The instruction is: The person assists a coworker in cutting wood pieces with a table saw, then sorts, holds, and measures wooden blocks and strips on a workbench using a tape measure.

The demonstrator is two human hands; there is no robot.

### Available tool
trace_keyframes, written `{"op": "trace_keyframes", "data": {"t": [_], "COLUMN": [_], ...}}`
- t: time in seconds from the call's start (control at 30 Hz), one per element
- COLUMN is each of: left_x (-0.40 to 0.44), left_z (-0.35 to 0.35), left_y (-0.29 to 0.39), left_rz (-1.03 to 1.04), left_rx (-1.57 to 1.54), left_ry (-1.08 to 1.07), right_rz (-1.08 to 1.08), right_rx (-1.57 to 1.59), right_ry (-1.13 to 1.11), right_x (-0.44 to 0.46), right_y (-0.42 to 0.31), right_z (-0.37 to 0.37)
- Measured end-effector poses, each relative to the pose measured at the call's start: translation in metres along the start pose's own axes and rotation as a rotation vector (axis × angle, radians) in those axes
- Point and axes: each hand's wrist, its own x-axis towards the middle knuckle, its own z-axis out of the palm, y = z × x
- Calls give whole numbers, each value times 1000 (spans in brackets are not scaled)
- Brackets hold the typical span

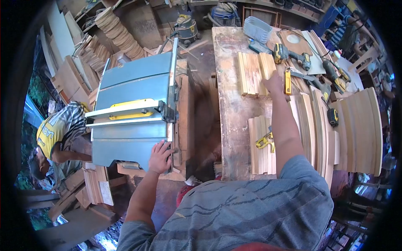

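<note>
Left hand splayed, right arm outstretched

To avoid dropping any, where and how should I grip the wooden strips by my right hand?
Probably from above, across both long sides at mid-length: the wooden strips lie side by side, their tops mostly uncovered beside your right hand.

Rests left hand on the table saw; has right hand at wooden strips on the worktop, with a drill beyond it, a yellow-handled tool beside it.
</note>
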Motion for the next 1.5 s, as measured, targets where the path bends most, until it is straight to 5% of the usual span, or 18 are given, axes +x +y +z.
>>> {"op": "trace_keyframes", "data": {"t": [0.1,0.17,0.33,0.47,0.83,1.27,1.5], "left_x": [-1,-5,-11,-15,-18,-25,-78], "left_z": [2,10,13,20,25,31,34], "left_y": [1,-8,-15,-17,-21,-28,-64], "left_rz": [7,11,61,13,62,84,300], "left_rx": [-6,-4,-35,-59,-113,-188,-214], "left_ry": [22,31,57,103,160,144,166], "right_rz": [-55,-337,-860,-1018,-882,-812,-724], "right_rx": [-114,-248,101,251,-233,-236,-278], "right_ry": [60,395,11,-280,-153,-79,-112], "right_x": [-28,-3,-142,-222,-311,-332,-350], "right_y": [-13,-1,-45,-46,0,9,9], "right_z": [-21,33,75,109,115,116,105]}}
